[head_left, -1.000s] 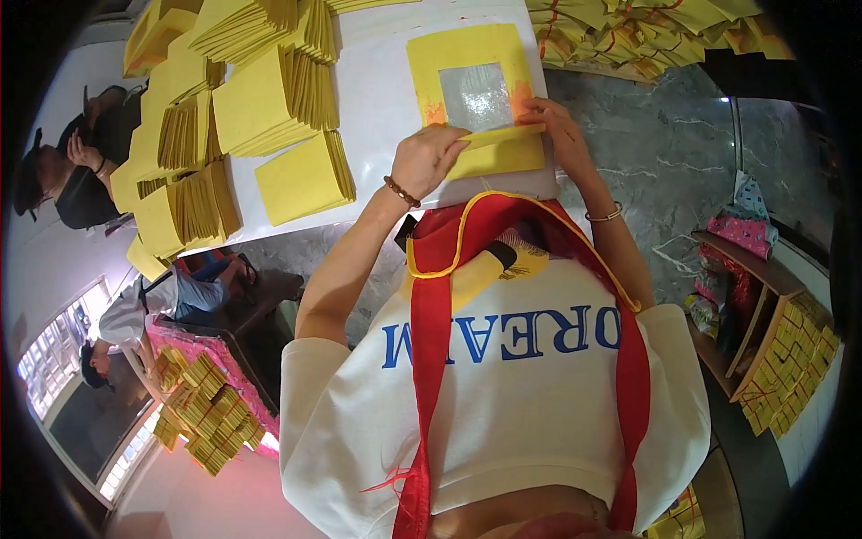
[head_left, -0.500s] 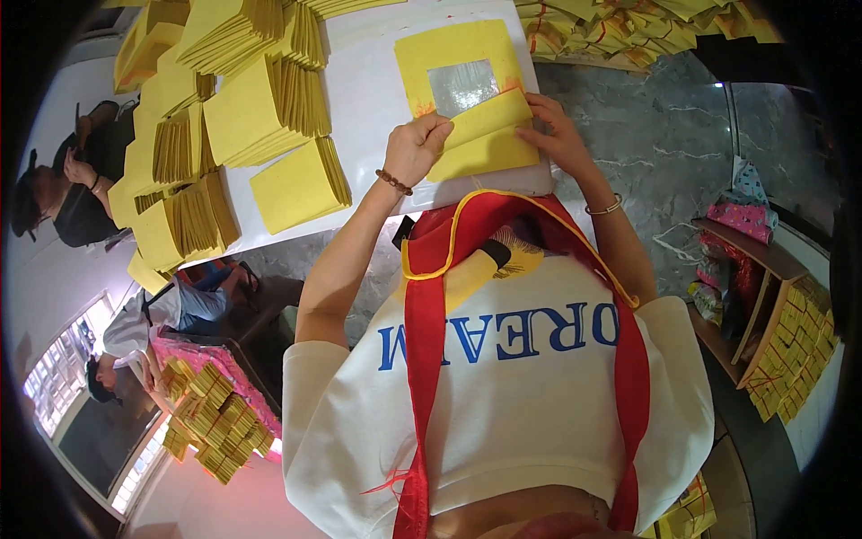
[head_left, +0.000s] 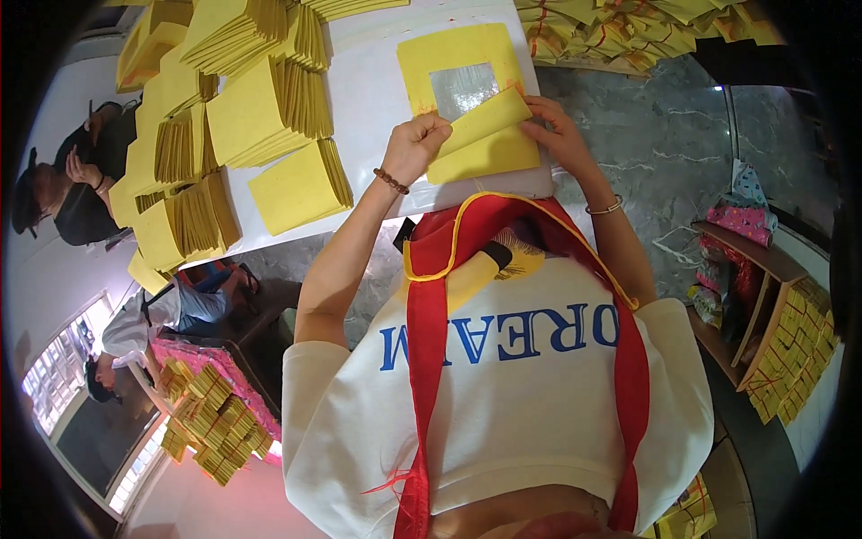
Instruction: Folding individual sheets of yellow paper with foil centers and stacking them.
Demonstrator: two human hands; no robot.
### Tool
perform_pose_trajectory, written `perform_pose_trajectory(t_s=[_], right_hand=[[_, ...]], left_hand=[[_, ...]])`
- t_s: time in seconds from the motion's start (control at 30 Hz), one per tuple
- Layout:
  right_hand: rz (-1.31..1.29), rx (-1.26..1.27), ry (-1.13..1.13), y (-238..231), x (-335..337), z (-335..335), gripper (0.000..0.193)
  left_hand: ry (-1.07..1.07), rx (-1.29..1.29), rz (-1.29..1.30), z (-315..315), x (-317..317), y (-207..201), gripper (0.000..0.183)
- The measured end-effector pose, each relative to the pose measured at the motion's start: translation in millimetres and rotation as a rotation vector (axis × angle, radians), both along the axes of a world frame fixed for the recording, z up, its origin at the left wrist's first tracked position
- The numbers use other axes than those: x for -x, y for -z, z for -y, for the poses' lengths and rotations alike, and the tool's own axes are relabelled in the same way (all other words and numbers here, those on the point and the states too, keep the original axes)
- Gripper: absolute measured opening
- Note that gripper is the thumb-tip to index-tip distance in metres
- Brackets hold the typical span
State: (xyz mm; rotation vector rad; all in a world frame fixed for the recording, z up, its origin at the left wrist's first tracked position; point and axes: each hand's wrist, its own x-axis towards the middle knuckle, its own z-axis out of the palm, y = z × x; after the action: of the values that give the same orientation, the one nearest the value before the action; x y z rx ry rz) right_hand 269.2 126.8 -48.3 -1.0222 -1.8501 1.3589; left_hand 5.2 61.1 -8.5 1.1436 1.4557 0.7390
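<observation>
A yellow paper sheet with a silver square (head_left: pixel 462 92) in its middle lies flat at the table's near right corner. Over its near part, a folded strip of yellow paper (head_left: pixel 489 121) slants up to the right, and more yellow paper (head_left: pixel 492 157) shows below it. My left hand (head_left: pixel 417 148) is closed in a pinch on the strip's left end. At the right end, my right hand (head_left: pixel 558 135) holds the strip between thumb and fingers. Whether the strip belongs to the top sheet or a separate one I cannot tell.
Stacks of folded yellow paper (head_left: pixel 247 112) cover the table's left side, and a smaller stack (head_left: pixel 301 187) lies near its front edge. The white tabletop (head_left: pixel 364 108) shows between. Two people sit at the left, one beside bundled yellow paper (head_left: pixel 220 418). A wooden shelf (head_left: pixel 750 296) stands right.
The folded strip looks narrower, and more of the yellow paper below it shows. Both hands stay at its two ends, with the right one shifted very slightly.
</observation>
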Motion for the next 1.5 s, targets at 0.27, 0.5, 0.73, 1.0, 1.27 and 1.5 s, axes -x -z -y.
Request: perform_pose_trajectory(t_s=[0.27,0.5,0.73,1.0,1.27,1.5], right_hand=[[-0.022,-0.022,-0.022,6,-4,-1,0.028],[-0.116,0.071,-0.037,9,-5,-3,0.029],[-0.151,0.079,-0.062,7,-6,-3,0.028],[-0.093,0.11,-0.05,-2,-5,-2,0.024],[-0.127,0.111,-0.004,4,-3,-5,0.026],[-0.153,-0.041,-0.002,18,2,-5,0.022]], left_hand=[[0.465,-0.893,-0.747,17,-21,-11,0.039],[0.527,-0.984,-0.823,27,-33,-11,0.044],[0.545,-0.916,-0.85,19,-34,-6,0.051],[0.59,-0.846,-0.675,5,-23,-11,0.037],[0.233,-0.654,-0.417,4,-24,-16,0.019],[0.41,-0.702,-0.499,5,7,-24,0.064]])
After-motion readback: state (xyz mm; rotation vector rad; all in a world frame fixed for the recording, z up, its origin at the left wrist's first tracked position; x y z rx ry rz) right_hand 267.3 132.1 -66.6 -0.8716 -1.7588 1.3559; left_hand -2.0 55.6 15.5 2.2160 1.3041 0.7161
